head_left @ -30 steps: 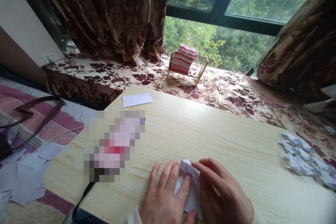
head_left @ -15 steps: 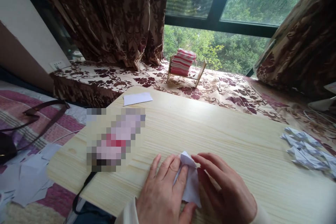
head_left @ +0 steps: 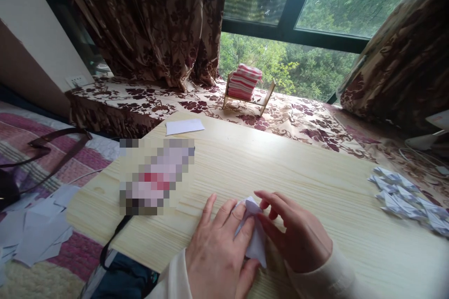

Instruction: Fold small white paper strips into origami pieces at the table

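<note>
A small white piece of paper (head_left: pixel 257 244) lies on the light wooden table, its top end folded over into a curled flap. My left hand (head_left: pixel 220 245) rests flat on it, fingers spread, covering its left side. The thumb and fingers of my right hand (head_left: pixel 300 231) close at the flap's right edge and pinch the paper there. Part of the sheet is hidden beneath my left fingers.
On the table (head_left: pixel 315 168), folded paper pieces (head_left: pixel 407 198) cluster at the right, and a flat white paper strip (head_left: pixel 184 126) lies at the far left. A blurred-out object (head_left: pixel 157 177) with a black cable is nearer. Loose sheets (head_left: pixel 38 226) lie on the bed.
My right hand has moved slightly up and its fingers have drawn in on the paper's top flap. My left hand stays flat on the sheet. The view has shifted a little.
</note>
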A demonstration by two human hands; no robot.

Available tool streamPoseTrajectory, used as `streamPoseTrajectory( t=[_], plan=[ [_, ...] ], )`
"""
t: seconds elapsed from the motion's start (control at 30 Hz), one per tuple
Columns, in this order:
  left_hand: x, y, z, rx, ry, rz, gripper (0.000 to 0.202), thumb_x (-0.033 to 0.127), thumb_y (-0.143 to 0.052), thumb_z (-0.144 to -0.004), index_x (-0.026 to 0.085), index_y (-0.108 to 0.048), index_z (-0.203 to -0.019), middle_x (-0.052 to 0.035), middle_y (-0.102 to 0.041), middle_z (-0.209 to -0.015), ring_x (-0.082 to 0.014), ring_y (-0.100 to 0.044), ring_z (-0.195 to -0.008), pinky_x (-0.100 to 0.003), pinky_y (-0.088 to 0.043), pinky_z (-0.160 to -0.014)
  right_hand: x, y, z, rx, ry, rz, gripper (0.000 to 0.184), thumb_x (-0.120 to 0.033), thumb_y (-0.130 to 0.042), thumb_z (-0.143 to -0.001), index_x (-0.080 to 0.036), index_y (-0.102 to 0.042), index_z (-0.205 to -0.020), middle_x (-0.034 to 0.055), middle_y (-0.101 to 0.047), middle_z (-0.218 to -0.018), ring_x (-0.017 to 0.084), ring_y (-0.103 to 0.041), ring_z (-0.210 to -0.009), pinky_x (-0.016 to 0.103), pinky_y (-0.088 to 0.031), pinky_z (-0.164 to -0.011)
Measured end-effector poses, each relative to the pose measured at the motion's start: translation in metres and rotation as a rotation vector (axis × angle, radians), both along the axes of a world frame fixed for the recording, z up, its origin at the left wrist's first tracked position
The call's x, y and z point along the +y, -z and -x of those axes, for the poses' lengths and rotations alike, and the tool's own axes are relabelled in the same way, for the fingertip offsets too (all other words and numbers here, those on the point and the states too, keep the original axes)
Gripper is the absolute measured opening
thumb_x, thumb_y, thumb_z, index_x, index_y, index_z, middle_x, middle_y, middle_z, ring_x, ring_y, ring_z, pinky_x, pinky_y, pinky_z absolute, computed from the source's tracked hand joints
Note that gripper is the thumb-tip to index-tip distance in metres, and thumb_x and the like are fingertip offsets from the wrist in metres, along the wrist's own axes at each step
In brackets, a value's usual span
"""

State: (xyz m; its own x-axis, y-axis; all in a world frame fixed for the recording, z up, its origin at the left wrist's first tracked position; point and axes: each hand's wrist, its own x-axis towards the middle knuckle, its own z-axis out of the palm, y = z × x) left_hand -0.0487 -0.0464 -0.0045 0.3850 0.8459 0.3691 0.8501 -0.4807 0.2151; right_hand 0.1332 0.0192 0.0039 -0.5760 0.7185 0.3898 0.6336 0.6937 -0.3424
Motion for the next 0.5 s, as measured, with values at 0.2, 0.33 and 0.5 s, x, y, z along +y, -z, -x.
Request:
streamPoseTrajectory(
  t=[0.2,0.33,0.5],
  plan=[
    [-0.0018,0.0046,-0.0027,-0.031,-0.017,-0.067,0.048,0.044,-0.043,-0.087,0.013,-0.056,-0.122,-0.0091,-0.056,-0.13,-0.0243,-0.044,-0.123,-0.042,-0.021,-0.11,0.0051,-0.0068,0.005,0.002,0.01,-0.004,0.015,-0.017,-0.048,-0.085,-0.02,-0.058,-0.096,-0.0001,-0.063,-0.069,0.01,-0.058,-0.053,0.02,-0.045,-0.049],
    [-0.0047,0.0069,-0.0032,-0.005,-0.008,-0.081,0.048,0.041,-0.043,-0.087,0.011,-0.054,-0.124,-0.0098,-0.056,-0.131,-0.0253,-0.043,-0.125,-0.044,-0.02,-0.111,0.0017,-0.0071,0.0072,0.021,0.035,0.02,0.014,-0.017,-0.047,-0.085,-0.019,-0.059,-0.092,0.0009,-0.063,-0.069,0.011,-0.057,-0.054,0.02,-0.043,-0.049],
    [-0.0055,0.0031,-0.0022,0.019,-0.005,-0.052,0.048,0.04,-0.045,-0.086,0.017,-0.051,-0.127,-0.0098,-0.054,-0.131,-0.0259,-0.043,-0.124,-0.045,-0.025,-0.108,-0.0006,-0.0059,0.0108,0.071,0.095,0.028,0.016,-0.018,-0.046,-0.085,-0.02,-0.061,-0.09,0.0014,-0.062,-0.068,0.011,-0.054,-0.052,0.022,-0.042,-0.048]
  ],
)
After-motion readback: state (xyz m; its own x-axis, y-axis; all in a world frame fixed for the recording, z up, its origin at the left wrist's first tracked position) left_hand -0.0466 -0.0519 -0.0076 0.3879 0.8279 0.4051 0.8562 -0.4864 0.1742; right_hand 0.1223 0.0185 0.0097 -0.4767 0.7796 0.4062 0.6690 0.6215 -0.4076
